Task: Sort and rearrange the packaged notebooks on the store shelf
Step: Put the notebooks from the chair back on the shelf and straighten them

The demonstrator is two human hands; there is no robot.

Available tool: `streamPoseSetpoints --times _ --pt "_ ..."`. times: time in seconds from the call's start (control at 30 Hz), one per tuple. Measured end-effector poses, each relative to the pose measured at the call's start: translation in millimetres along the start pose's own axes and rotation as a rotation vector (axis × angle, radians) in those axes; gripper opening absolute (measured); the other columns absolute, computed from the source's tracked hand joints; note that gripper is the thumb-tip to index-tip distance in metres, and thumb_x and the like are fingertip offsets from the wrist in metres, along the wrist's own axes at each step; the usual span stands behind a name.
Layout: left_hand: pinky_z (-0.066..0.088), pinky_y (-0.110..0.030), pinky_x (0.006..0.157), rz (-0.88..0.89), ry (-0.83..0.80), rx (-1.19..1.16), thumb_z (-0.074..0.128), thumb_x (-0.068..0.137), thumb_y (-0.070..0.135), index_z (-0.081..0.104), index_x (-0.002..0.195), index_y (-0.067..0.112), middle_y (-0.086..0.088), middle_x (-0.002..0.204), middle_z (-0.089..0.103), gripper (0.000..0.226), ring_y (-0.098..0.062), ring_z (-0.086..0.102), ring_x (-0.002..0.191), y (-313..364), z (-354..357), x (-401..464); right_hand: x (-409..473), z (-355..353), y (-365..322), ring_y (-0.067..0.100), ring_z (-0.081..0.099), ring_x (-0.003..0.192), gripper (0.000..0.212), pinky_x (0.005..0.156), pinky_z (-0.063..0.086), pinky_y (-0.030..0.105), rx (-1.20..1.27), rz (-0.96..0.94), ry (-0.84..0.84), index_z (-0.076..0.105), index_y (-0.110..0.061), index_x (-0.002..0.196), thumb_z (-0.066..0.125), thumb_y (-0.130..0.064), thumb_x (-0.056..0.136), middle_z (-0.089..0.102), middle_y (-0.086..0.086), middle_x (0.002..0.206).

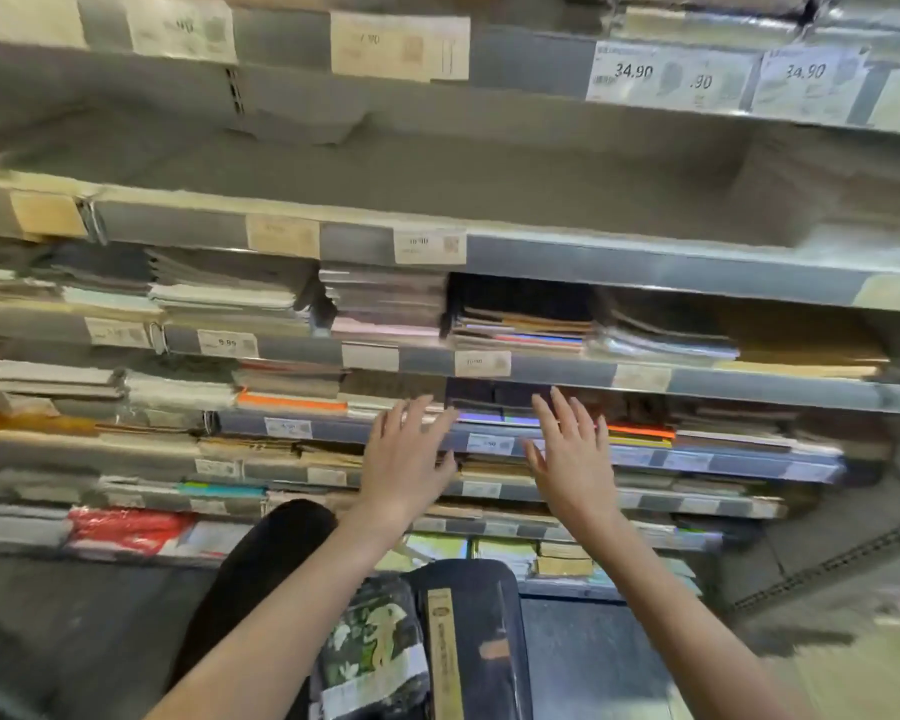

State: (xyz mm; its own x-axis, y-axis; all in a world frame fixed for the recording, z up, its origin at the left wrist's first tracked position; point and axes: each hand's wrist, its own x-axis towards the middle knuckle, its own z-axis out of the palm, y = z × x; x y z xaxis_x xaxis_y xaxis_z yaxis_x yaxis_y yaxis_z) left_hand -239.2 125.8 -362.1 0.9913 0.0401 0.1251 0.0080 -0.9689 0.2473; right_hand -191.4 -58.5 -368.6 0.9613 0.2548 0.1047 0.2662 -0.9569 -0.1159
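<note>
Wrapped notebooks [417, 641] lie on the person's lap; more sit stacked flat on the shelf [489, 407]. Left hand [404, 459] and right hand [572, 459] reach in spread and empty. Film wrap probably slips; thin, light packs may flex, so gripping a stack's edges looks best.

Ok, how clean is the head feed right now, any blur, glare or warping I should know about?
Head view: motion blur smears the notebook stacks and most price tags; only the upper right tags read 34.90. Wide-angle lens bows the shelf edges. Glare on the plastic wrap at right. Both open hands, left and right, stay fairly sharp.
</note>
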Motion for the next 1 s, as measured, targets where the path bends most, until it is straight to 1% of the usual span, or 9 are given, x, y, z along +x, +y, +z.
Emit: streamPoseSetpoints --times 0.23,0.37,0.43,0.53,0.7,0.77,0.83,0.93,1.0 --pt "0.026 -0.038 0.109 -0.069 -0.198 -0.024 0.045 0.091 0.037 0.032 0.140 0.034 0.001 0.149 0.027 0.050 -0.024 0.025 0.135 -37 101 -61 -47 104 -5 0.024 0.008 0.144 0.056 0.116 0.009 0.047 0.041 0.015 -0.201 0.015 -0.021 0.148 0.031 -0.042 0.098 0.010 0.003 0.157" --pt "0.021 -0.039 0.112 -0.173 -0.390 -0.047 0.042 0.093 0.036 0.026 0.142 0.033 0.002 0.150 0.022 0.052 -0.024 0.022 0.137 -50 156 -95 -66 164 -6 0.027 0.014 0.143 0.057 0.115 0.011 0.050 0.097 0.002 -0.293 0.021 -0.018 0.147 0.038 -0.040 0.097 0.017 0.006 0.155" --pt "0.023 -0.039 0.112 -0.217 -0.453 -0.065 0.041 0.092 0.038 0.024 0.143 0.034 0.003 0.150 0.022 0.053 -0.024 0.022 0.137 -54 184 -113 -73 195 -5 0.027 0.011 0.144 0.058 0.116 0.008 0.050 0.099 0.001 -0.368 0.019 -0.018 0.148 0.036 -0.041 0.097 0.015 0.006 0.156" --pt "0.025 -0.038 0.111 -0.240 -0.530 -0.083 0.040 0.093 0.039 0.024 0.142 0.034 0.004 0.150 0.022 0.052 -0.024 0.023 0.136 -55 224 -140 -85 237 2 0.025 0.005 0.144 0.059 0.116 0.005 0.046 0.093 0.014 -0.469 0.013 -0.019 0.148 0.032 -0.043 0.098 0.009 0.003 0.157" --pt "0.029 -0.034 0.107 -0.286 -0.555 -0.167 0.040 0.092 0.037 0.030 0.140 0.033 0.007 0.146 0.027 0.050 -0.019 0.028 0.133 -42 275 -174 -105 299 20 0.025 0.011 0.143 0.060 0.115 0.008 0.045 0.081 0.050 -0.590 0.012 -0.020 0.148 0.035 -0.041 0.098 0.010 0.003 0.157" --pt "0.032 -0.031 0.104 -0.284 -0.562 -0.195 0.040 0.092 0.037 0.032 0.138 0.032 0.007 0.143 0.031 0.047 -0.017 0.033 0.130 -36 295 -186 -111 322 28 0.026 0.011 0.143 0.060 0.116 0.008 0.045 0.093 0.072 -0.649 0.012 -0.019 0.148 0.036 -0.042 0.098 0.011 0.004 0.156" --pt "0.040 -0.029 0.096 -0.305 -0.577 -0.227 0.040 0.092 0.037 0.035 0.136 0.031 0.007 0.140 0.030 0.045 -0.014 0.040 0.124 -33 313 -197 -114 343 36 0.027 0.011 0.142 0.062 0.115 0.009 0.045 0.124 0.105 -0.702 0.011 -0.019 0.148 0.038 -0.042 0.097 0.011 0.004 0.156" --pt "0.048 -0.029 0.084 -0.347 -0.621 -0.209 0.043 0.092 0.035 0.040 0.131 0.029 0.002 0.132 0.028 0.040 -0.014 0.045 0.115 -33 340 -206 -117 369 47 0.027 0.015 0.140 0.064 0.112 0.018 0.044 0.171 0.141 -0.723 0.016 -0.016 0.147 0.044 -0.041 0.095 0.016 0.005 0.154" --pt "0.051 -0.029 0.074 -0.357 -0.592 -0.179 0.051 0.087 0.031 0.049 0.121 0.024 -0.003 0.121 0.036 0.035 -0.017 0.049 0.106 -32 353 -209 -119 384 52 0.028 0.020 0.138 0.067 0.109 0.025 0.043 0.190 0.166 -0.711 0.019 -0.013 0.146 0.050 -0.039 0.092 0.020 0.006 0.152"
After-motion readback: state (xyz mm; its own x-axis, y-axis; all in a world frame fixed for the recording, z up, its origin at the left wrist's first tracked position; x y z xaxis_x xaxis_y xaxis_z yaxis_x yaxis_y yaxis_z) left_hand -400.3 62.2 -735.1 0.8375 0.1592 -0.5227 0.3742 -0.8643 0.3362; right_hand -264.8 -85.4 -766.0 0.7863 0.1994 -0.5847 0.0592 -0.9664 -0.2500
